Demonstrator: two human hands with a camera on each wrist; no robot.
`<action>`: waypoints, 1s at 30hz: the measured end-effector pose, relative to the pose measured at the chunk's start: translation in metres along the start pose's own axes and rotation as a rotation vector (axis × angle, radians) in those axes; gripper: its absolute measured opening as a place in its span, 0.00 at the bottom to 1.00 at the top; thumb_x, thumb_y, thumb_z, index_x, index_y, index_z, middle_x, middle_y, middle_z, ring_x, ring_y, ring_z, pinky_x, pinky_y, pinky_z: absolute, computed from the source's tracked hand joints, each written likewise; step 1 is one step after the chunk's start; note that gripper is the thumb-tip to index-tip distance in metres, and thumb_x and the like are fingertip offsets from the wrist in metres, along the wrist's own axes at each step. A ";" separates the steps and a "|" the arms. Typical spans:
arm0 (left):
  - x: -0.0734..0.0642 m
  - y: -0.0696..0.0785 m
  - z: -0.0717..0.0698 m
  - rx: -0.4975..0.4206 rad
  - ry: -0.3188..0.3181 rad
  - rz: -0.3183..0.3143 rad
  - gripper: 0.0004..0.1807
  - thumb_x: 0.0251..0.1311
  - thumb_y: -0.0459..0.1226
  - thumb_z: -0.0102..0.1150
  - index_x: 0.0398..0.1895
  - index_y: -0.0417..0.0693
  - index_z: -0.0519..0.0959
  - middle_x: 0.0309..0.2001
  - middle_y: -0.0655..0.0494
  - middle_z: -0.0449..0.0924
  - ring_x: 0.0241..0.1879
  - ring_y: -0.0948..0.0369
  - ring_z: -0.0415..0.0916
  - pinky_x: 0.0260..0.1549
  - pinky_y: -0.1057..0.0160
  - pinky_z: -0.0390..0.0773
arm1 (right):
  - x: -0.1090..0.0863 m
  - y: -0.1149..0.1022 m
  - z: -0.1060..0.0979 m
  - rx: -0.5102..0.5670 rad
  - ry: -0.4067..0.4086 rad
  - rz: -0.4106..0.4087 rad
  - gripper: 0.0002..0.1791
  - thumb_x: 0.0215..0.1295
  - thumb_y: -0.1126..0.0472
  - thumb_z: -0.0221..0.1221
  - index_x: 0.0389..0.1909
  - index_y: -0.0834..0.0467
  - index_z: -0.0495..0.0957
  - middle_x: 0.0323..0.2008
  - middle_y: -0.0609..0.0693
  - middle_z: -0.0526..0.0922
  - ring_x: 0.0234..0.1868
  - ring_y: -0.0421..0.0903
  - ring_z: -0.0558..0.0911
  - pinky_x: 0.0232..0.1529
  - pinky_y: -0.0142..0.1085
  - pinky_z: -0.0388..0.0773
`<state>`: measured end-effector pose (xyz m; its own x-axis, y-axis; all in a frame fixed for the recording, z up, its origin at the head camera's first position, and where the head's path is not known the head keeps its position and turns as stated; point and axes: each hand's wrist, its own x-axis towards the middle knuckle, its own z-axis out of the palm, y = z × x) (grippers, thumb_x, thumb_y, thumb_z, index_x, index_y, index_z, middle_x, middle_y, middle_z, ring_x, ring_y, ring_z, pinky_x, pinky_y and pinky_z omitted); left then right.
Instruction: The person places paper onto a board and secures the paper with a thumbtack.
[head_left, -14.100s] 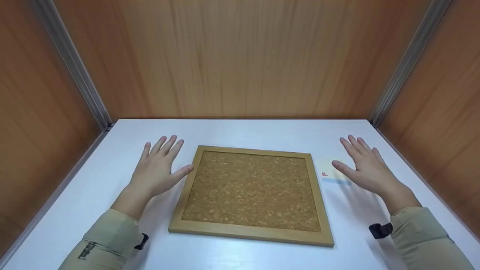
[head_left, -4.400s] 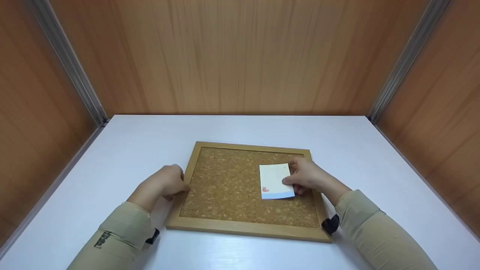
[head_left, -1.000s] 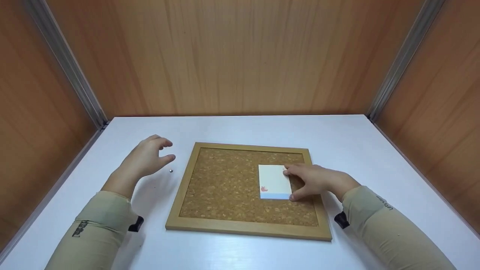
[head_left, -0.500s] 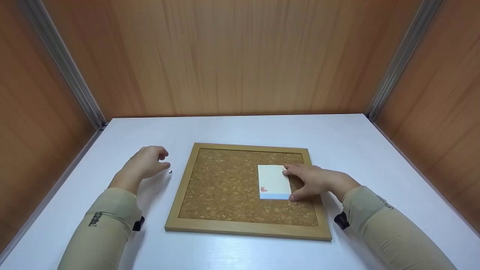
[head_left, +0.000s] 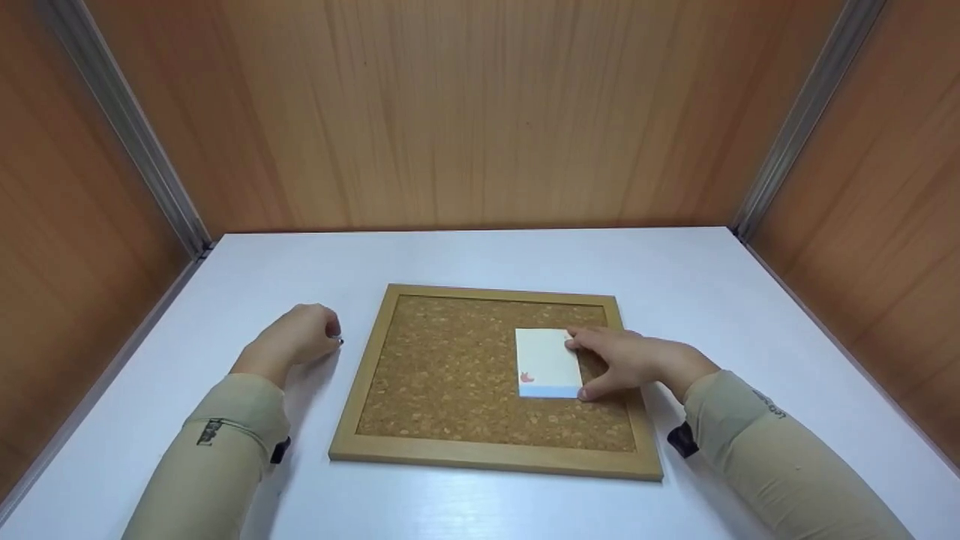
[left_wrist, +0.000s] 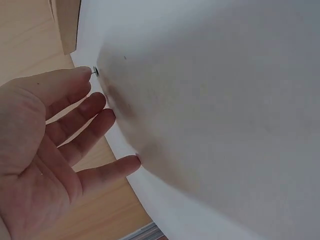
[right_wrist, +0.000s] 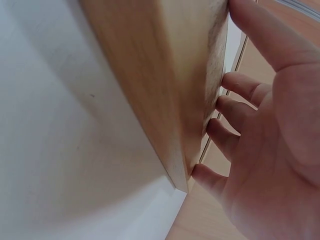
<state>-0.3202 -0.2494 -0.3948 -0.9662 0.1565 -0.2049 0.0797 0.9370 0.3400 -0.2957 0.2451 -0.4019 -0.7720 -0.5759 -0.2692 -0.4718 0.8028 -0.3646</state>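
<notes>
In the head view my left hand (head_left: 300, 337) is low over the table, left of the framed corkboard (head_left: 450, 367). Its thumb and index finger pinch a small metal thumbtack (left_wrist: 96, 72) at their tips, close to the tabletop; the other fingers are loosely bent and spread. A white note sheet (head_left: 545, 356) with a blue strip along its bottom and a small pink drawing lies on the right half of the cork. With fingers spread, my right hand (head_left: 619, 362) rests on the board, index fingertip near the sheet's upper right corner and thumb at its lower right corner.
The corkboard's wooden frame (head_left: 480, 457) lies flat on the white table (head_left: 465, 502). Wood-grain panels (head_left: 480, 112) with grey metal corner posts (head_left: 142, 127) enclose the table at the back and both sides.
The sheet went from the table at right onto the cork, held there by my right hand. My left hand left the board's edge and came down to the tack, thumb and index closing on it.
</notes>
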 end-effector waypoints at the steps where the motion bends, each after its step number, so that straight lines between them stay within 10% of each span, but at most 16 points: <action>1: 0.001 0.000 0.000 0.005 -0.001 -0.002 0.08 0.67 0.32 0.60 0.45 0.39 0.84 0.41 0.46 0.82 0.44 0.48 0.78 0.49 0.44 0.78 | 0.000 0.000 0.000 0.002 0.001 -0.001 0.48 0.60 0.35 0.68 0.75 0.54 0.63 0.79 0.54 0.53 0.78 0.56 0.53 0.75 0.56 0.52; 20: 0.002 0.004 -0.001 0.051 -0.009 0.023 0.07 0.70 0.32 0.57 0.44 0.39 0.84 0.41 0.46 0.82 0.45 0.48 0.79 0.49 0.44 0.79 | 0.000 -0.001 0.000 0.009 -0.001 -0.014 0.49 0.61 0.37 0.69 0.76 0.56 0.62 0.79 0.56 0.53 0.78 0.57 0.53 0.75 0.55 0.51; 30: -0.009 0.001 -0.014 -0.069 0.148 0.075 0.06 0.69 0.36 0.56 0.38 0.44 0.80 0.39 0.47 0.81 0.39 0.50 0.75 0.36 0.53 0.76 | -0.001 0.001 0.001 0.025 -0.003 -0.014 0.49 0.61 0.37 0.68 0.77 0.55 0.60 0.80 0.55 0.52 0.78 0.56 0.52 0.75 0.56 0.51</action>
<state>-0.3151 -0.2546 -0.3800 -0.9841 0.1729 -0.0412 0.1408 0.8999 0.4128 -0.2947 0.2465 -0.4025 -0.7641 -0.5874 -0.2667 -0.4717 0.7907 -0.3902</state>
